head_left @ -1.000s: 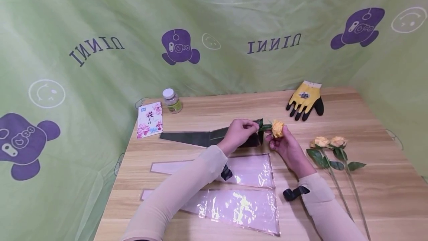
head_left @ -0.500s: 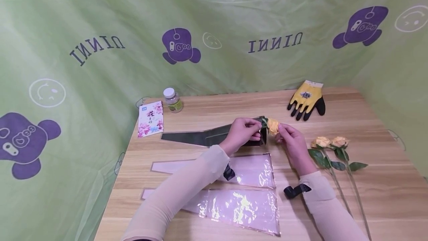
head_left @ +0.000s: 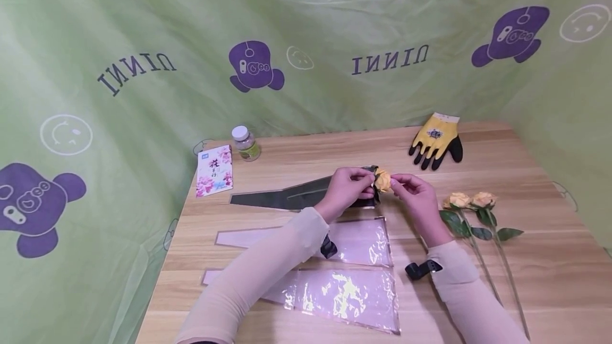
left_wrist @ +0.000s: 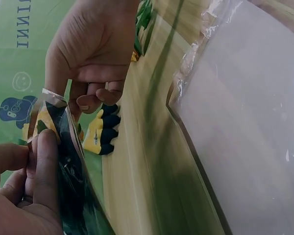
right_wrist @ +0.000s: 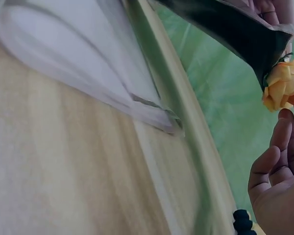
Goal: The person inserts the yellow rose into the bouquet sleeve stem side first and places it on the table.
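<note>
A yellow artificial rose lies with its bloom at the wide mouth of a black flower sleeve; its stem is hidden inside. My left hand pinches the sleeve's rim, and in the left wrist view the thumb presses on its clear edge. From the right, my right hand holds the bloom by its outer petals with the fingertips. The right wrist view shows the rose right against the sleeve's mouth, with fingers of the right hand under it.
Two clear-pink flower sleeves lie flat nearer the person. Two more roses with long stems rest at the right. A yellow-black glove, a lidded jar and a floral card sit toward the back.
The rose has moved left into the sleeve until only its bloom shows at the mouth. My right hand has followed it, its fingers shifting to the bloom's right side. The left hand stays at the rim.
</note>
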`<action>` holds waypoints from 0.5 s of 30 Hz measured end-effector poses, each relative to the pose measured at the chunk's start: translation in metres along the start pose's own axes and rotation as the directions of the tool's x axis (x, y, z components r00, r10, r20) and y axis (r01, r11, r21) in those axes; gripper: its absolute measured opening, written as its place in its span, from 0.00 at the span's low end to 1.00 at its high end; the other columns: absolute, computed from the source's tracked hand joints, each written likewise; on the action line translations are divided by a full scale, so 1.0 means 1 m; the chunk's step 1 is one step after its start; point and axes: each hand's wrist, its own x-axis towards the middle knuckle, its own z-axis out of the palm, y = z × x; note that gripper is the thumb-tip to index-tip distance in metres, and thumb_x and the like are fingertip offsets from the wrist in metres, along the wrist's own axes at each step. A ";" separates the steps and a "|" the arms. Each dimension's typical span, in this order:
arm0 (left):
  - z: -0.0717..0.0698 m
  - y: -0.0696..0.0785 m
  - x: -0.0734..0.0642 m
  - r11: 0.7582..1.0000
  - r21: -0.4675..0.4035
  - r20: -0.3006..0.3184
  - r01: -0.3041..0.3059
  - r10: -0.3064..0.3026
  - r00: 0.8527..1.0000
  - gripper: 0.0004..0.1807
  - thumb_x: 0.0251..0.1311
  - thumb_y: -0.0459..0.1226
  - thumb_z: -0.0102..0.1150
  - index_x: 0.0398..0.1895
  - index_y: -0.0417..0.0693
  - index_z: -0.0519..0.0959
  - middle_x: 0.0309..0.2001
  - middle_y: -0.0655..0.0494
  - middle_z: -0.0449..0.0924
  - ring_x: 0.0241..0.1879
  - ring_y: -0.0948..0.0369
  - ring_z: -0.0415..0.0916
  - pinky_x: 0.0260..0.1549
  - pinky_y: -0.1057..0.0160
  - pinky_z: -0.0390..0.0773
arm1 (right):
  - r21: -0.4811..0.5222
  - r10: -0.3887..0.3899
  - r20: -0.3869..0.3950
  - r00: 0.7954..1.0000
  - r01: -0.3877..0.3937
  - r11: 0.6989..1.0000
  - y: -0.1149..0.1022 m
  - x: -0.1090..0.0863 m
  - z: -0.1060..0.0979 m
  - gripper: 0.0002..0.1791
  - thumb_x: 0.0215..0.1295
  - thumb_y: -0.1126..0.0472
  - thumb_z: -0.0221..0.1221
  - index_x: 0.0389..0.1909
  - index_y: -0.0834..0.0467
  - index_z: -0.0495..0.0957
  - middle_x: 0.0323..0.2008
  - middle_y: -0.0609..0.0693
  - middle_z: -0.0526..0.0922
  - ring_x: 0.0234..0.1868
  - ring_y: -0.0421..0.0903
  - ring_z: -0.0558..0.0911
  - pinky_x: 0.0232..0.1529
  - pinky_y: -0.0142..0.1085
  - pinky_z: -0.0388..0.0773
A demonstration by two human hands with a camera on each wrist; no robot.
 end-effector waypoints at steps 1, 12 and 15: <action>0.000 0.000 -0.001 1.000 -0.004 0.001 -0.002 0.002 1.000 0.06 0.66 0.28 0.64 0.43 0.34 0.85 0.30 0.45 0.84 0.24 0.59 0.82 0.32 0.62 0.90 | -0.020 0.005 0.010 1.000 -0.004 1.000 -0.001 -0.001 0.001 0.15 0.67 0.64 0.68 0.49 0.69 0.81 0.39 0.47 0.86 0.36 0.43 0.82 0.39 0.29 0.84; -0.002 0.004 -0.003 1.000 0.005 0.005 -0.023 0.023 1.000 0.06 0.66 0.29 0.65 0.43 0.35 0.85 0.32 0.46 0.85 0.26 0.58 0.83 0.34 0.61 0.90 | -0.194 -0.035 0.103 0.994 0.054 0.979 -0.011 -0.008 0.010 0.15 0.72 0.64 0.63 0.53 0.70 0.81 0.45 0.58 0.86 0.37 0.47 0.83 0.40 0.33 0.86; -0.003 0.005 -0.003 0.999 0.016 0.003 -0.032 0.032 0.999 0.07 0.66 0.30 0.65 0.44 0.35 0.85 0.33 0.46 0.85 0.27 0.58 0.84 0.35 0.60 0.90 | -0.192 -0.039 0.108 0.993 0.060 0.980 -0.009 -0.009 0.008 0.16 0.73 0.60 0.62 0.54 0.68 0.81 0.46 0.59 0.86 0.38 0.52 0.83 0.42 0.36 0.86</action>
